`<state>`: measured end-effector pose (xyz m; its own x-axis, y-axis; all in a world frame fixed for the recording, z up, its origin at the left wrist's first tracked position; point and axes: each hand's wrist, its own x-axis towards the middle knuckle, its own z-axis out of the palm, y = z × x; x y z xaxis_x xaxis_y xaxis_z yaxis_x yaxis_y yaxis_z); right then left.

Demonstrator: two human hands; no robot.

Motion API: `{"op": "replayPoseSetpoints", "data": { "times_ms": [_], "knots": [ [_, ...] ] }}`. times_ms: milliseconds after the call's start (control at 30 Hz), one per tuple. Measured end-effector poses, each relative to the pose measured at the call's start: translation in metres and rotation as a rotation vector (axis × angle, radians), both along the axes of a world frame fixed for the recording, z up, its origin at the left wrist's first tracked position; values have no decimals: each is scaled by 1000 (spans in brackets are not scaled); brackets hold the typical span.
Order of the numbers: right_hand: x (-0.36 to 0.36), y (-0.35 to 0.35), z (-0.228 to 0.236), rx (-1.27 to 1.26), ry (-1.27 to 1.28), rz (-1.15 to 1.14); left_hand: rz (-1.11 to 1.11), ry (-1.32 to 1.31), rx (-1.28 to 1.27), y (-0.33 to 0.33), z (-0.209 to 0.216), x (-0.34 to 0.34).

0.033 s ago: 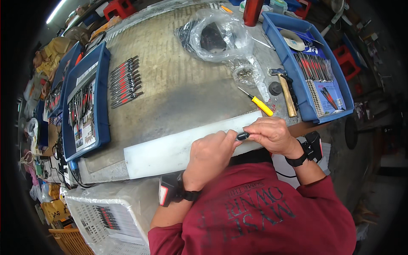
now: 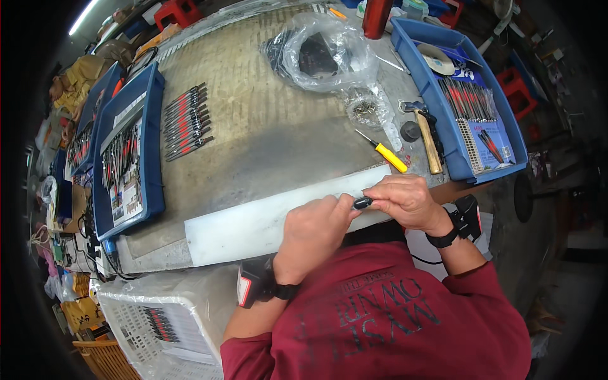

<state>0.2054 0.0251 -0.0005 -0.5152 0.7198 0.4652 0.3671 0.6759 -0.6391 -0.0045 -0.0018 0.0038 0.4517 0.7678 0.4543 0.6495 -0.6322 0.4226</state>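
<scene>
- Left hand point(image 2: 316, 231): I am seeing fingertips pinching small black rounded part point(image 2: 363, 202) over white board point(image 2: 253, 229).
- Right hand point(image 2: 403, 200): fingertips pinching same part.
- Yellow-handled screwdriver point(image 2: 391, 158): lying beyond board.

Left hand point(image 2: 315, 234) back up, fingers point(image 2: 344, 204) curled into a closed pinch, tips aimed right. Right hand point(image 2: 405, 197) also pinched, tips aimed left, just beside the left's. Left forearm point(image 2: 254, 318) angles up and right, right forearm point(image 2: 462, 256) up and left.
</scene>
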Motion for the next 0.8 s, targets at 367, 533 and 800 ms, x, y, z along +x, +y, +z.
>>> {"op": "replayPoseSetpoints", "data": {
  "times_ms": [367,533,800],
  "knots": [
    [-1,-4,5,19,-64,12,5,-1,4,-5,0,3],
    [-3,-6,7,30,-74,-3,6,-25,0,-5,-2,3],
    [4,2,11,-7,-105,135,-23,-52,-8,-9,-4,6]
  ]
}}
